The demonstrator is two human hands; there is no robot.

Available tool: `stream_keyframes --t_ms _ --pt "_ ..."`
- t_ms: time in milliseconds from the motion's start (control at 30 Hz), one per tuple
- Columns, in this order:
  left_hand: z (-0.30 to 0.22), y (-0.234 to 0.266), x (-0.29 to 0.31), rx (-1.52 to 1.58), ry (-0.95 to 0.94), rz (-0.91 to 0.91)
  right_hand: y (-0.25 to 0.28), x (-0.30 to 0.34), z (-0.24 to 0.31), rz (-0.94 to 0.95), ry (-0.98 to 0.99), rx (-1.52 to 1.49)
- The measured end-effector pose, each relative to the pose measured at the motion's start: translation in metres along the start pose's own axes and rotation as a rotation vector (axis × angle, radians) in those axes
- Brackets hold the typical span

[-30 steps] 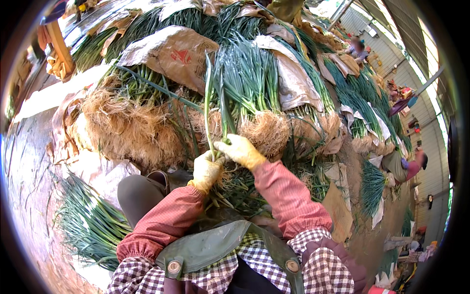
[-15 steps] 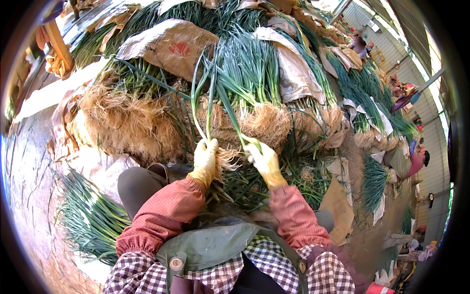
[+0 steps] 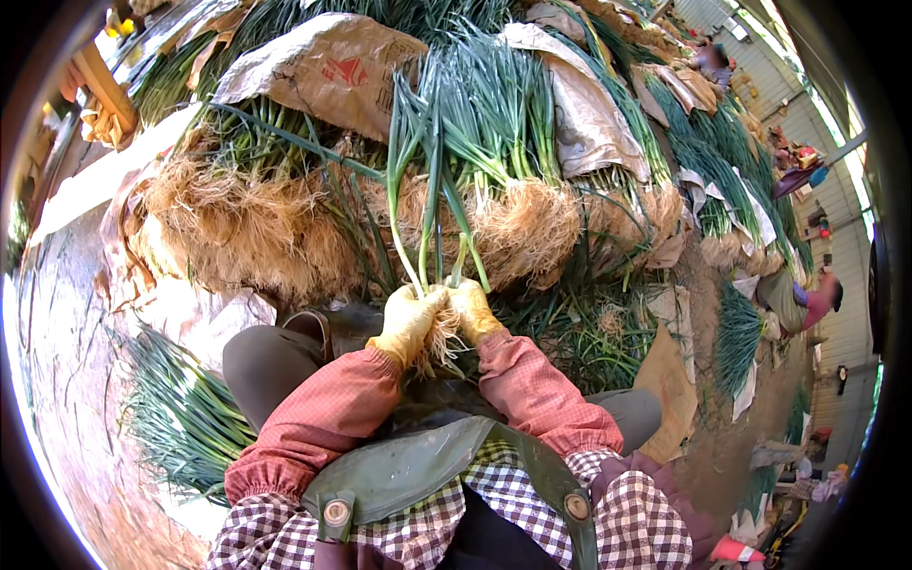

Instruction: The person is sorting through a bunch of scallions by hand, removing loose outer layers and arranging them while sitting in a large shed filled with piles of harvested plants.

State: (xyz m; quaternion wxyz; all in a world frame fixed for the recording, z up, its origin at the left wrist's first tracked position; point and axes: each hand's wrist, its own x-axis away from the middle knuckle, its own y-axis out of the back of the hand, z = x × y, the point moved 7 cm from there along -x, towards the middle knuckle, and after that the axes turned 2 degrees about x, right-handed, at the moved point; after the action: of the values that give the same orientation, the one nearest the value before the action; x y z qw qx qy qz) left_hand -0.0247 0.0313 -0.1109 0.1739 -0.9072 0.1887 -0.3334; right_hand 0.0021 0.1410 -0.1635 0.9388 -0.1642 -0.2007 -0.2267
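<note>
Both of my hands wear pale yellow gloves and meet in front of my knees. My left hand (image 3: 408, 321) is closed round the white lower ends of a few green onions (image 3: 400, 233), whose leaves stand up away from me. Their pale roots (image 3: 443, 339) dangle below, between the two hands. Pressed against it, my right hand (image 3: 472, 310) is closed on a green leaf stalk (image 3: 459, 256); part of its grip is hidden. Just beyond lies a stacked bundle of green onions (image 3: 503, 123) with its tan root mass (image 3: 527, 233) toward me.
Printed sacking (image 3: 318, 71) covers more onions at the back left. A trimmed-looking pile (image 3: 185, 413) lies by my left knee. Loose leaves (image 3: 589, 342) litter the ground ahead right, beside a cardboard piece (image 3: 665, 399). A person (image 3: 807, 299) sits farther right.
My right hand has moved left and up against my left hand, bringing the leaf stalk with it. The left hand has shifted slightly, still holding the green onions.
</note>
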Motion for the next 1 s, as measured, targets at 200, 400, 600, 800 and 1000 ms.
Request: stream_keyframes --t_ms 200,400,600,800,1000 --pt "-0.062 -0.020 0.011 -0.070 -0.149 0.089 0.071 0.019 -0.041 -0.013 -0.063 1.442" --pt "-0.131 0.020 0.012 -0.083 -0.338 0.003 0.104 0.063 -0.049 -0.111 -0.046 1.595" --pt "-0.127 0.007 0.014 -0.243 -0.341 -0.004 -0.065 0.083 -0.113 0.713 -0.034 1.182" --pt "-0.078 -0.015 0.017 -0.453 -0.268 0.054 -0.104 0.161 -0.166 1.455 -0.229 0.555" --pt "-0.071 -0.024 0.023 -0.017 -0.170 0.156 -0.089 0.122 -0.061 1.041 0.195 1.161"
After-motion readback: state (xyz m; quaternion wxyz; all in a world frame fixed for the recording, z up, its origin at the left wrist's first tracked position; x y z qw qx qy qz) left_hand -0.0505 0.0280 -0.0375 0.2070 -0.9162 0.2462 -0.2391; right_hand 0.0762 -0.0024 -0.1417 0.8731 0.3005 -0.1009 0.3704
